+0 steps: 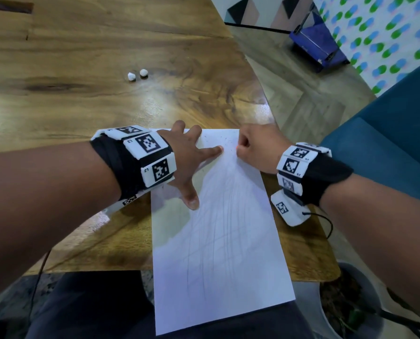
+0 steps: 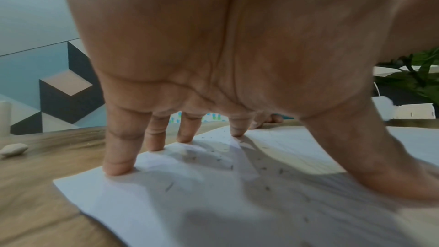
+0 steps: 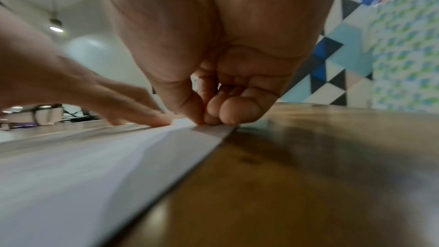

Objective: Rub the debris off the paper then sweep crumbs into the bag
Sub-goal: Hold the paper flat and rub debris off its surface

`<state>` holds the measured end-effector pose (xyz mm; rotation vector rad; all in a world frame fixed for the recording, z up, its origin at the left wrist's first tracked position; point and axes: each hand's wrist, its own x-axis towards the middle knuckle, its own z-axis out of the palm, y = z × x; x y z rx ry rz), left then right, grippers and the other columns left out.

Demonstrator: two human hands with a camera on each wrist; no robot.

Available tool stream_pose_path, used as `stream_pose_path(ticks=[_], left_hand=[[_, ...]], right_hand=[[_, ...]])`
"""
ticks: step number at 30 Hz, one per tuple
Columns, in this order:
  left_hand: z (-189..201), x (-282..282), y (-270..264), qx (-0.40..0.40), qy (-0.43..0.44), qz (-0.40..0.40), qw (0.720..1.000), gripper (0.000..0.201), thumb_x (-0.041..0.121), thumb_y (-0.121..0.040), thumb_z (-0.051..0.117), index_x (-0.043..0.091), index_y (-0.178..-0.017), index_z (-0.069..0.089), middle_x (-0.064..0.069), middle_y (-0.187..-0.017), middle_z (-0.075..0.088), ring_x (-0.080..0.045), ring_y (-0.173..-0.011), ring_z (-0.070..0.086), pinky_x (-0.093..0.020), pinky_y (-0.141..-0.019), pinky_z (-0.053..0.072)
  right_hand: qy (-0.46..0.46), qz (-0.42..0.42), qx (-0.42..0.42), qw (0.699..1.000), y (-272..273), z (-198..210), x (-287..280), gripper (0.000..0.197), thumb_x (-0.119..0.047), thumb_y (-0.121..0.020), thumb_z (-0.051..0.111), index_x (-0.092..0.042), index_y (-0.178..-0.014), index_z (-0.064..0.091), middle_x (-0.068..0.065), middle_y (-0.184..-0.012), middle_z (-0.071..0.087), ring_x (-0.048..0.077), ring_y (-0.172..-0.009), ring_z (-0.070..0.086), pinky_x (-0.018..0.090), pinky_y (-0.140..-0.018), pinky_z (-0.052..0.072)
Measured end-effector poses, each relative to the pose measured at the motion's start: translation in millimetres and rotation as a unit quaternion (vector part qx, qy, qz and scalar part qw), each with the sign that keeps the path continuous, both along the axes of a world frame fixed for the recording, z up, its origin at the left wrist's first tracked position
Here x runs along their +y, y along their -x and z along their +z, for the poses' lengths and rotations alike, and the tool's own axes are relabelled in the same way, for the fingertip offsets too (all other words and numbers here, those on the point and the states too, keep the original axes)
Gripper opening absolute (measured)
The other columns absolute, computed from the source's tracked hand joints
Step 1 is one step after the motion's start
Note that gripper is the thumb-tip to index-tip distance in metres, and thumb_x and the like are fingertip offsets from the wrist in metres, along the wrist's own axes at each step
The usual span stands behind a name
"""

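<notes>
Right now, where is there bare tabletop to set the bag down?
Bare table lies left of the paper, from the left hand out to two white lumps. The paper's far end is crowded: left hand pressing, right hand curled beside it, crumbs between.

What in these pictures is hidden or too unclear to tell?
- What the right hand pinches: head view shows only a reddish speck at its fingertips; in the right wrist view its curled fingers cover it.
- The bag: in no view.
- The dark crumbs on the paper: too small and blurred to identify.
- The paper under the left hand: covered by the palm.
</notes>
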<state>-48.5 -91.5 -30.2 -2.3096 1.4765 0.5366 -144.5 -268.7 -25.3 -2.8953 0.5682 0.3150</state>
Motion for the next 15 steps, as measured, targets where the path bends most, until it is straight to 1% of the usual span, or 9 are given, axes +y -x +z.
stream_pose_path(ticks=[2,3,4,5,6,7,9,11,15], left_hand=[[0,-1,1,-0.003,-0.003,0.003,1.0,0.139,0.09,-0.05,0.073,0.055,-0.155,-0.011,-0.004,-0.148,0.021,-0.034,-0.135,0.024,-0.041,-0.075,0.044],[0,-1,2,-0.004,-0.003,0.006,1.0,0.139,0.089,-0.049,0.073,0.055,-0.154,-0.011,-0.004,-0.147,0.021,-0.033,-0.134,0.024,-0.042,-0.076,0.045],[-1,-2,3,-0.002,0.0,0.011,1.0,0.138,0.089,-0.049,0.073,0.056,-0.154,-0.01,-0.003,-0.146,0.022,-0.033,-0.135,0.024,-0.042,-0.077,0.046],[-1,-2,3,0.004,0.005,0.019,1.0,0.136,0.09,-0.049,0.071,0.057,-0.154,-0.009,-0.002,-0.146,0.022,-0.032,-0.135,0.023,-0.042,-0.077,0.044],[-1,-2,4,0.011,0.012,0.027,1.0,0.132,0.092,-0.05,0.068,0.058,-0.154,-0.007,-0.002,-0.146,0.022,-0.033,-0.136,0.023,-0.042,-0.077,0.043],[-1,-2,4,0.019,0.019,0.033,0.999,0.127,0.095,-0.051,0.063,0.06,-0.153,-0.004,-0.002,-0.145,0.023,-0.033,-0.136,0.022,-0.043,-0.077,0.041],[-2,-3,7,0.025,0.029,0.036,0.999,0.118,0.099,-0.053,0.058,0.062,-0.15,0.003,-0.003,-0.139,0.025,-0.035,-0.134,0.023,-0.044,-0.077,0.042],[-3,-4,10,0.019,0.032,0.031,0.999,0.115,0.098,-0.054,0.059,0.06,-0.15,0.007,-0.003,-0.134,0.026,-0.037,-0.131,0.024,-0.043,-0.074,0.044],[-7,-5,11,0.007,0.035,0.028,0.999,0.13,0.098,-0.053,0.059,0.053,-0.156,-0.006,-0.005,-0.141,0.023,-0.037,-0.132,0.024,-0.042,-0.074,0.043]], right_hand=[[0.004,-0.016,0.006,1.0,-4,2,-11,0.008,-0.023,-0.089,0.053,-0.021,-0.081,0.055,0.0,-0.083,0.064,0.024,-0.087,0.059,0.035,-0.076,0.042],[0.004,-0.017,0.008,1.0,-5,3,-11,0.008,-0.022,-0.088,0.053,-0.022,-0.08,0.055,-0.001,-0.083,0.064,0.025,-0.089,0.058,0.034,-0.074,0.041],[0.004,-0.015,0.01,1.0,-3,4,-9,0.008,-0.023,-0.088,0.053,-0.022,-0.08,0.055,-0.001,-0.083,0.064,0.024,-0.088,0.059,0.035,-0.073,0.043],[0.007,-0.005,0.007,1.0,-1,5,-3,0.007,-0.023,-0.087,0.053,-0.022,-0.081,0.057,-0.002,-0.082,0.064,0.023,-0.086,0.06,0.037,-0.076,0.048],[0.01,0.014,0.002,1.0,2,5,5,0.006,-0.024,-0.087,0.054,-0.022,-0.083,0.058,-0.002,-0.081,0.065,0.023,-0.084,0.06,0.039,-0.08,0.051],[0.005,0.038,-0.004,0.999,5,3,13,0.006,-0.024,-0.087,0.054,-0.021,-0.084,0.059,-0.001,-0.081,0.065,0.023,-0.083,0.061,0.039,-0.08,0.053],[-0.018,0.083,-0.002,0.996,12,0,30,0.007,-0.025,-0.087,0.055,-0.02,-0.088,0.061,0.001,-0.084,0.066,0.024,-0.082,0.062,0.038,-0.074,0.053],[-0.027,0.101,0.007,0.994,14,-1,35,0.008,-0.026,-0.087,0.056,-0.02,-0.09,0.061,0.001,-0.087,0.067,0.024,-0.081,0.061,0.037,-0.071,0.053],[0.003,0.033,0.017,0.999,7,2,5,0.006,-0.025,-0.087,0.057,-0.021,-0.083,0.055,0.001,-0.083,0.064,0.024,-0.082,0.06,0.034,-0.069,0.051]])
